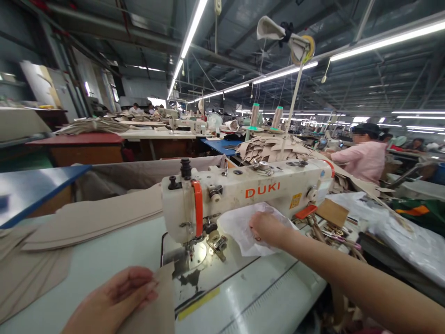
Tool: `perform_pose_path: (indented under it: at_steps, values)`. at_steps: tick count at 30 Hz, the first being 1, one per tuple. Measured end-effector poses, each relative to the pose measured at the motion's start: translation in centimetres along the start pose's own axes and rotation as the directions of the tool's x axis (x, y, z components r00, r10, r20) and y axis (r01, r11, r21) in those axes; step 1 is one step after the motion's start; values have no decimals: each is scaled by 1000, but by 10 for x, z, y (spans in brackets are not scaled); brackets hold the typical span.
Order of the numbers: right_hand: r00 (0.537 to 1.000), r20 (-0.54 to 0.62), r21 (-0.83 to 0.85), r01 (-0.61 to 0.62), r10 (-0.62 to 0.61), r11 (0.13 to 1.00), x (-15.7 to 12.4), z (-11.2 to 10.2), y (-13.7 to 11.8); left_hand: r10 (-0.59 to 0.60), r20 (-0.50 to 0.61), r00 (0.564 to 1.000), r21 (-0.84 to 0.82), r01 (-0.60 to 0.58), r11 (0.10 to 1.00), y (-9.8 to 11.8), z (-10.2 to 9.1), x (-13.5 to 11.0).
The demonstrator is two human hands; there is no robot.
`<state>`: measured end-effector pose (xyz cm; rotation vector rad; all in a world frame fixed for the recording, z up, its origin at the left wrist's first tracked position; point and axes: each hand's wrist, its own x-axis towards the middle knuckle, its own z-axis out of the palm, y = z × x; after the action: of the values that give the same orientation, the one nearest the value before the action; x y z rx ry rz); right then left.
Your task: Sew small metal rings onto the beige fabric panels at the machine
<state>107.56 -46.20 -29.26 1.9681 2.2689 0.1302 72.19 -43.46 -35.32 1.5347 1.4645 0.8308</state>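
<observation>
A white sewing machine marked DUKI stands on a pale table. My left hand pinches the edge of a beige fabric piece at the front, left of the metal needle plate. Against the machine's body, under the arm, my right hand is closed on a thin white cloth. Its fingertips are partly hidden in the folds. The presser foot has no fabric under it.
Stacked beige panels lie on the left of the table. Scissors and tools clutter the right side, near clear plastic. Thread cones stand behind, by a heap of beige pieces. A person in pink sits at right.
</observation>
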Motion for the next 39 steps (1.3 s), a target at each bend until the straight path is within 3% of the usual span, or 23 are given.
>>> perform_pose_path:
  at_steps: [3,10,14,16,19,20,24,27,34,39]
  values:
    - [1000,-13,36,-4,5,999,-1,-3,1,-25,179,984,-69,38,997,2,4,-5]
    - [982,-182,280,13,40,960,-13,-4,1,0,272,962,-26,7,1000,7,9,-16]
    - [951,-304,415,76,60,907,-34,-14,-18,39,272,962,-15,-37,999,24,9,-25]
    - [916,-401,506,213,10,836,-48,-22,-37,87,243,966,-12,-87,996,34,10,-32]
    - [825,-565,648,460,-22,607,-62,-26,-71,192,227,955,-12,-194,981,41,12,-41]
    - [819,-574,695,485,3,531,-64,-24,-83,225,232,946,-14,-228,973,41,13,-43]
    - [939,-323,929,291,121,228,-48,-1,-123,321,209,924,-77,-312,947,38,15,-53]
    - [973,-199,980,198,119,27,-28,16,-143,328,149,933,-109,-314,943,38,17,-59]
    - [976,-183,978,193,119,-79,-15,23,-160,346,64,936,20,-348,937,41,18,-61]
    - [987,-127,970,144,99,-195,-17,26,-160,338,58,939,-23,-337,941,41,16,-59]
